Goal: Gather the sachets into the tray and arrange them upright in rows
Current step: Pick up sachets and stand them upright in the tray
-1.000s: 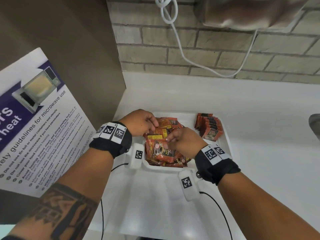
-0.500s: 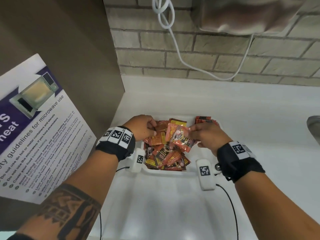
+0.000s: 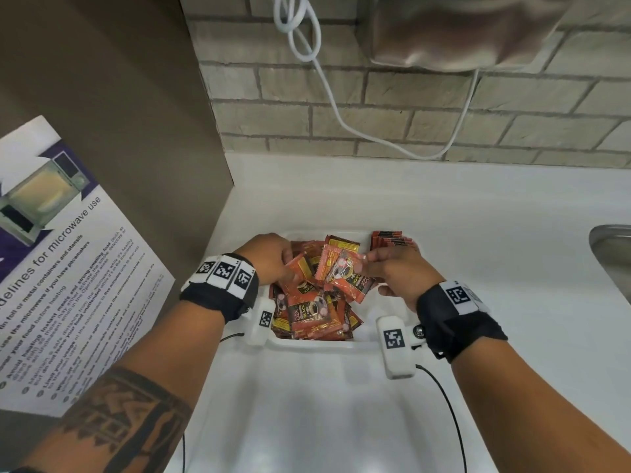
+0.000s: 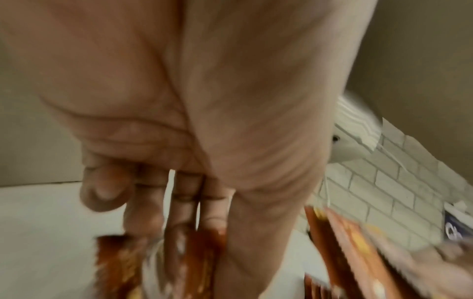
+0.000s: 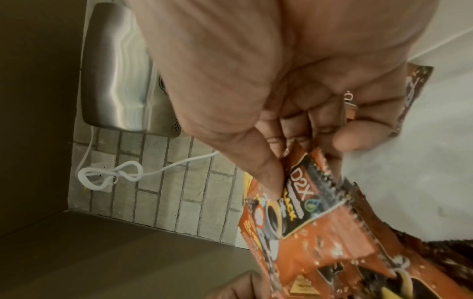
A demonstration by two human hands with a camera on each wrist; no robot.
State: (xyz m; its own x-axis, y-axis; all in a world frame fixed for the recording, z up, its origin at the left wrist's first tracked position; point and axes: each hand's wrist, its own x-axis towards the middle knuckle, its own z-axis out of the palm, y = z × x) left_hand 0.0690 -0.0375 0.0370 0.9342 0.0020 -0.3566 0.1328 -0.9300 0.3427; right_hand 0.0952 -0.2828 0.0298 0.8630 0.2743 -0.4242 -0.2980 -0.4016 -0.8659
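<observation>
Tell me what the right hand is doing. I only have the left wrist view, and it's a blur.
Observer: The right hand pinches a small bunch of sachets above the white tray.
Operator: Any rows standing in the tray?
Observer: Yes, one upright row stands in the tray's far right corner.
Operator: And the other sachets?
Observer: A loose pile lies jumbled in the left part of the tray, none of it upright.
</observation>
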